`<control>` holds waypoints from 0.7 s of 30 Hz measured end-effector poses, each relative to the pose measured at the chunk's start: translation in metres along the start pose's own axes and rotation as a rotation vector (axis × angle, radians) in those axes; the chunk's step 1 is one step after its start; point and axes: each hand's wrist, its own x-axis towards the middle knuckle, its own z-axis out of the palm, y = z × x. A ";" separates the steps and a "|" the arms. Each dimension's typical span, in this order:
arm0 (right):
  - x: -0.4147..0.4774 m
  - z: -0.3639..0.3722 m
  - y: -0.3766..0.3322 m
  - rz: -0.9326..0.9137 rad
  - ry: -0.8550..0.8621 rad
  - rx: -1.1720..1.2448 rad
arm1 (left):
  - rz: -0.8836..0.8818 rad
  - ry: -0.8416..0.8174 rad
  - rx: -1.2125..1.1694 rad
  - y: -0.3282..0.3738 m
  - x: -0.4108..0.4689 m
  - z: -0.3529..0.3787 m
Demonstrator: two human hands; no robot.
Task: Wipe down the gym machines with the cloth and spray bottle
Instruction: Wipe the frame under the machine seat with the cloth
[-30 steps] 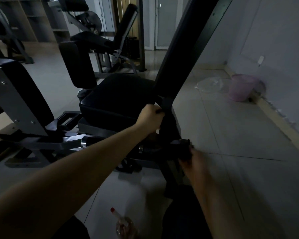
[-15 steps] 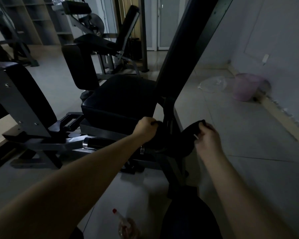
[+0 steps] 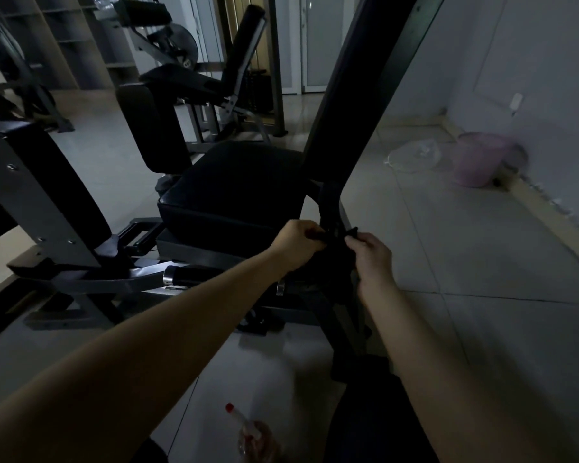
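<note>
While both hands are pinching it, cloth [image 3: 336,250]: hanging dark against the machine's upright post [image 3: 365,95], just behind the seat [image 3: 234,192].
left hand [image 3: 295,243]: gripping the cloth's left end.
right hand [image 3: 370,255]: pinching its right end.
spray bottle [image 3: 248,436]: showing on the floor at the bottom edge.
floor [image 3: 448,245]: pale tiles running open rightward to the wall [image 3: 532,61].
pink bin [image 3: 478,163]: sitting beside a plastic bag [image 3: 413,158] at the wall's base.

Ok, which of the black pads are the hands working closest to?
The flat seat cushion, directly beside the left hand and right hand gripping the dark cloth. The upright leg pad and the far machine's backrest stand well behind it.
</note>
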 end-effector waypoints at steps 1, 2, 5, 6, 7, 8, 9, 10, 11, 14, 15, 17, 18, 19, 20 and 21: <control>-0.003 0.004 0.002 -0.008 -0.018 -0.059 | 0.008 -0.055 0.026 -0.001 -0.003 0.002; -0.006 0.006 0.005 0.004 -0.035 -0.106 | 0.009 -0.129 0.053 -0.001 -0.006 0.003; -0.011 0.013 0.015 -0.014 -0.087 -0.339 | -0.003 -0.253 0.101 -0.004 -0.010 -0.004; -0.012 0.016 0.020 -0.050 -0.090 -0.421 | 0.007 -0.233 0.141 -0.007 -0.012 -0.009; -0.012 0.019 0.026 -0.096 -0.084 -0.513 | 0.034 -0.191 0.207 -0.012 -0.015 -0.015; -0.013 0.021 0.028 -0.155 -0.078 -0.605 | 0.076 -0.130 0.297 -0.018 -0.019 -0.021; -0.012 0.023 0.033 -0.224 -0.069 -0.697 | 0.135 -0.055 0.406 -0.027 -0.025 -0.028; -0.012 0.024 0.036 -0.290 -0.058 -0.780 | 0.212 0.034 0.522 -0.037 -0.032 -0.036; -0.011 0.025 0.040 -0.345 -0.043 -0.834 | 0.285 0.115 0.617 -0.050 -0.037 -0.044; -0.013 0.027 0.048 -0.359 0.042 -0.813 | 0.379 0.200 0.638 -0.086 -0.046 -0.062; -0.014 0.029 0.050 -0.317 0.075 -0.763 | 0.378 0.206 0.611 -0.097 -0.049 -0.063; -0.020 0.033 0.055 -0.212 0.141 -0.663 | 0.403 0.233 0.603 -0.112 -0.052 -0.058; -0.025 0.035 0.058 -0.177 0.169 -0.608 | 0.427 0.261 0.619 -0.117 -0.054 -0.054; -0.031 0.037 0.062 -0.159 0.197 -0.541 | 0.440 0.291 0.632 -0.119 -0.054 -0.051; -0.039 0.040 0.066 -0.145 0.223 -0.473 | 0.440 0.320 0.643 -0.120 -0.053 -0.048; -0.049 0.044 0.070 -0.135 0.249 -0.400 | 0.438 0.344 0.654 -0.120 -0.052 -0.047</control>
